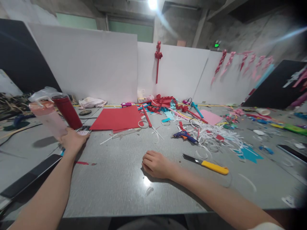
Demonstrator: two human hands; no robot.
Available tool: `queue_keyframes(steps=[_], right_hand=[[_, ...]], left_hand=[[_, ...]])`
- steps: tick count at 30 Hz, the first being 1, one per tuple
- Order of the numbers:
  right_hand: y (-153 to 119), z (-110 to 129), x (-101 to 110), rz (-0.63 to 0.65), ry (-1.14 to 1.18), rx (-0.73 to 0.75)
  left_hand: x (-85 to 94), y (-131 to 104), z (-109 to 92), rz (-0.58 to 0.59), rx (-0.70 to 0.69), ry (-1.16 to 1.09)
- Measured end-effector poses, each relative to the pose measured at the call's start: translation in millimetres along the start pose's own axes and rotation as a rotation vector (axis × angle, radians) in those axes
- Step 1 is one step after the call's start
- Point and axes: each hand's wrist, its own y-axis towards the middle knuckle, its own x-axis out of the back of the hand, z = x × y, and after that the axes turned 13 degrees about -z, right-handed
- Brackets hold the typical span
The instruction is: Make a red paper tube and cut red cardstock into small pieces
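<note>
My left hand point(73, 140) reaches to the left side of the table, beside the foot of a pale pink bottle point(48, 116). Its fingertips lie over the near edge of a small flat thing with a bright printed face point(83, 130), perhaps a phone. Whether the fingers grip anything is hidden. My right hand point(155, 163) rests on the table with its fingers curled in, and nothing shows in it. To its right lies a yellow-handled utility knife point(214, 167) with a dark blade. A dark red flask point(67, 111) stands behind my left hand.
Red paper sheets point(117, 117) lie beyond my hands. A blue glue gun point(185, 136) sits by heaped white paper strips point(211, 135). A dark slab-like device point(31, 175) lies under my left forearm's side. Red twisted paper decoration point(157, 60) hangs on a white panel point(96, 64).
</note>
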Motion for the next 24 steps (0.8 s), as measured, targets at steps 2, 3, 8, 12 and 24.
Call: queue_keyframes(steps=[2,3,8,12,24], right_hand=[[0.2,0.1,0.2,0.002,-0.006,0.001],[0.4,0.1,0.2,0.005,-0.009,0.000],[0.1,-0.8,-1.1,0.005,-0.006,0.000],[-0.4,-1.3,-1.8,0.013,-0.002,-0.007],[0.9,-1.2,-0.9,0.015,-0.001,0.003]], left_hand=[[-3.7,2.1,1.5,0.017,0.002,-0.004],[-5.7,3.2,2.3,0.025,0.006,-0.011],[-14.2,7.7,5.0,0.039,0.002,-0.042],[-20.7,7.6,7.6,0.011,0.006,-0.050],[-34.5,-26.7,-68.6,-0.107,-0.798,-0.379]])
